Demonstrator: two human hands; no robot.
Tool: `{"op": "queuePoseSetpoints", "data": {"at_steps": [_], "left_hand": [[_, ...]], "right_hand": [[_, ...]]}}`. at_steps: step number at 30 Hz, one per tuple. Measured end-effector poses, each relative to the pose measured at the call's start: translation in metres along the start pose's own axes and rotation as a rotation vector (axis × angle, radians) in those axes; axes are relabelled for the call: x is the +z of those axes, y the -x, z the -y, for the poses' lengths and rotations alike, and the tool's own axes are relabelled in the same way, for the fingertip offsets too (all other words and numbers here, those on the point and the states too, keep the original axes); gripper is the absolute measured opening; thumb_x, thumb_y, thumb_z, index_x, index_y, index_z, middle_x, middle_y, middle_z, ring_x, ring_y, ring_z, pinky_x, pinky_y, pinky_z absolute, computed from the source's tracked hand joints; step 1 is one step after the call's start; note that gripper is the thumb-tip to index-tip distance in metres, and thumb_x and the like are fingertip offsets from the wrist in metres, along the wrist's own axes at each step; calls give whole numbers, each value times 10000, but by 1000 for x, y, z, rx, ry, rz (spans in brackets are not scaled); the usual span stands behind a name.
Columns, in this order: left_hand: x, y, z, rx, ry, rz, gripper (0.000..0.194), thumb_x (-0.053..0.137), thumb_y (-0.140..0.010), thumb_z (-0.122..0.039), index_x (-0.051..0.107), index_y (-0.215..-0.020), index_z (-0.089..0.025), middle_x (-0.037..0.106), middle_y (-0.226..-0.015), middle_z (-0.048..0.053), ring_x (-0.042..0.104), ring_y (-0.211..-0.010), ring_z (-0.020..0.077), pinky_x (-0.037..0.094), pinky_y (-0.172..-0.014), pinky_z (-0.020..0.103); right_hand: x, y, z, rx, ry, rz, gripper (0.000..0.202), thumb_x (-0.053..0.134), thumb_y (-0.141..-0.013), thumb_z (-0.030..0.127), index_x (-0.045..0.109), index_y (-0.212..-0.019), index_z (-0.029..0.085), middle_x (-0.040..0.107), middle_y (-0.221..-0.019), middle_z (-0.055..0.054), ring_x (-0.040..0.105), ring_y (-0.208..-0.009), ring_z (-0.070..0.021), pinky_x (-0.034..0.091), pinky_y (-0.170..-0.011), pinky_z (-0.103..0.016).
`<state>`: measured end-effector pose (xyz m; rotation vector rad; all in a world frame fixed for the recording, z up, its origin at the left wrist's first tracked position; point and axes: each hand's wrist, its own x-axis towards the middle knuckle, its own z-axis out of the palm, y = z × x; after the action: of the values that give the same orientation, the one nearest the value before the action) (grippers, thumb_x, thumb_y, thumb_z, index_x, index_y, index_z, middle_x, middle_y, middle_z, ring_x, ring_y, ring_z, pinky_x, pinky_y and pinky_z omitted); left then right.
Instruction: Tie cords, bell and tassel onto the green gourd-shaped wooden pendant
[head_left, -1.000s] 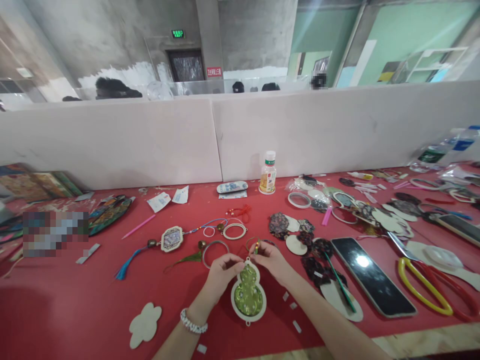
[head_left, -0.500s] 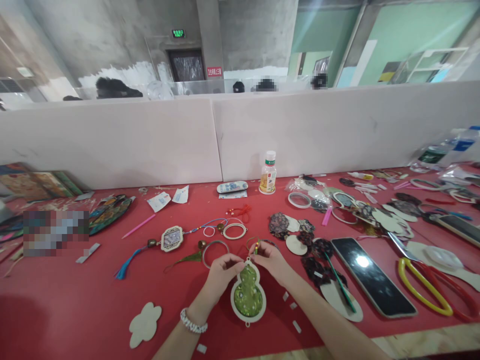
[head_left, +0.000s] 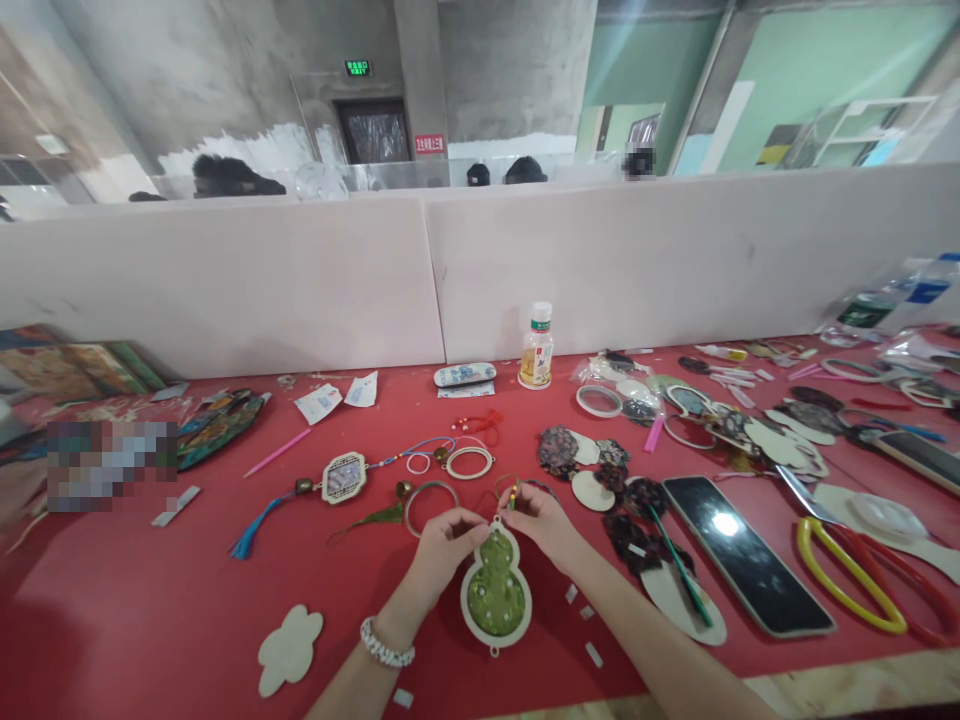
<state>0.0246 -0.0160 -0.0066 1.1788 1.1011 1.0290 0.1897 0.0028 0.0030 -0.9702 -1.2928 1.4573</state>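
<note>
Gourd-shaped pendant: I saw it at the near middle of the red surface, green-faced within a pale rim; whether its lower end rested there, I could not tell.
Left hand: thumb and forefinger were pinched narrowly on the pendant's rim, beside its top loop.
Right hand: fingers were drawn together on a beaded cord, just beside that loop.
Step in hand: I judged it to be working the cord at the loop; the fingertips partly hid the contact.
Next move: in my judgement, it called for a steady left pinch and small, fine right-hand motion.
Open room: widest on the left, where bare red surrounded a cloud-shaped piece.
Crowded side: a metal ring lay near the left hand; dark fabric pieces, a phone and scissors filled the right.
Near edge: white strips lay just beside the right forearm.
</note>
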Motion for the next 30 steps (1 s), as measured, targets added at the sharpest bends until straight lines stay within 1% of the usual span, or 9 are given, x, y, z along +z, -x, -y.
{"op": "queuePoseSetpoints", "data": {"at_steps": [5,11,17,22,30], "left_hand": [[-1,1,1,4,-14,6,212,653,-646,-329,617,-709,-131,621,-623,8,545,-568,118,428,-566,230],[-1,1,0,1,7,18,183,654,-650,-303,614,-707,-134,618,-613,-2,535,-555,109,418,-554,222],[-1,0,1,-10,4,30,184,655,-649,-303,615,-709,-134,617,-609,-6,531,-544,104,411,-544,215],[-1,0,2,-10,-19,26,184,655,-650,-302,623,-717,-134,623,-622,-3,530,-554,102,406,-541,206],[1,2,-1,-29,0,37,182,665,-638,-291,615,-704,-129,602,-582,-12,506,-506,88,401,-510,199]], "right_hand": [[0,0,-2,16,-29,-3,139,640,-651,268,555,-700,169,519,-654,29,468,-608,-101,374,-604,-225],[-1,1,-5,31,-54,-4,143,645,-653,270,568,-717,167,529,-659,24,472,-612,-103,372,-599,-227],[0,0,-5,69,-152,2,162,662,-634,260,574,-722,157,525,-640,30,462,-584,-89,367,-580,-217],[1,-1,-9,93,-203,-18,175,676,-618,267,581,-724,164,526,-622,37,458,-557,-86,361,-556,-217],[2,-1,-7,96,-182,-35,173,687,-602,260,590,-705,162,520,-613,41,453,-552,-84,351,-552,-220]]}}
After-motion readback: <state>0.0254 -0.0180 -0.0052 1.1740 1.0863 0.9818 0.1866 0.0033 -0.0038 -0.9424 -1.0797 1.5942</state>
